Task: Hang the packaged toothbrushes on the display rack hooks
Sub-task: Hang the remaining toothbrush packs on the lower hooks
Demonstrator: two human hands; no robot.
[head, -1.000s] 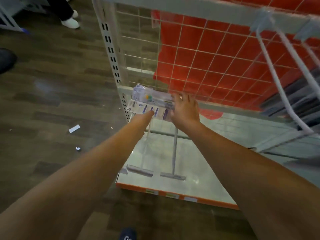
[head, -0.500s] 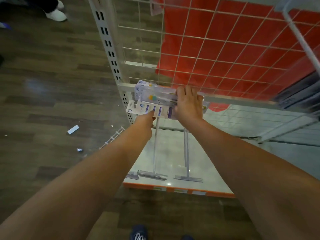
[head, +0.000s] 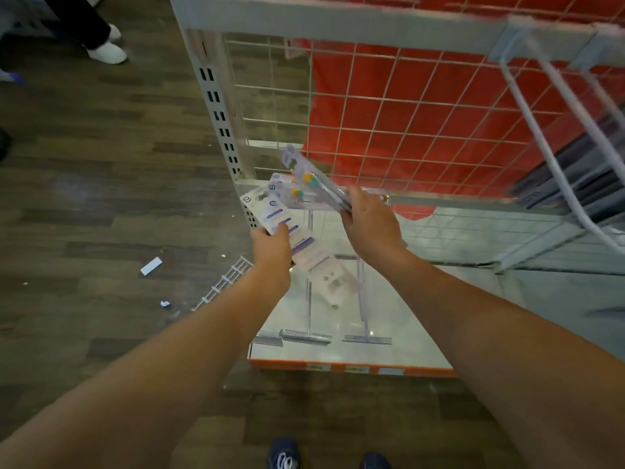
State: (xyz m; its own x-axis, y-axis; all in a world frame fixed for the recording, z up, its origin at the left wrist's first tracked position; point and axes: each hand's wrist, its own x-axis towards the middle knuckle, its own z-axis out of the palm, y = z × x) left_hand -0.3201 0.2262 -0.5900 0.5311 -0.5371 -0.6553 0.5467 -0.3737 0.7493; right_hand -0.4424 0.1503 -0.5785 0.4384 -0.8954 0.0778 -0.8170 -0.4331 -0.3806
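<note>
My left hand point(head: 272, 247) grips a fanned stack of white toothbrush packs with purple stripes point(head: 297, 245), tilted down to the right. My right hand point(head: 367, 221) holds clear toothbrush packs point(head: 313, 182) with yellow and green brush heads, raised toward the white wire grid point(head: 372, 123) of the display rack. Two long hooks point(head: 308, 299) stick out from the rack's lower bar toward me, under the packs. Neither pack's hang hole sits on a hook.
Behind the grid is a red panel point(head: 422, 106). The rack's slotted white post point(head: 216, 106) stands left, its glossy base shelf point(head: 338, 353) below. A loose white wire hook strip point(head: 225, 282) and paper scraps lie on the wood floor. Someone's white shoe point(head: 108, 52) is far left. More white hooks point(head: 548, 130) project at upper right.
The two bundles, held together at the rack bar before, have separated: my right hand lifted the clear packs up and right, my left hand drew the purple-striped packs down and left.
</note>
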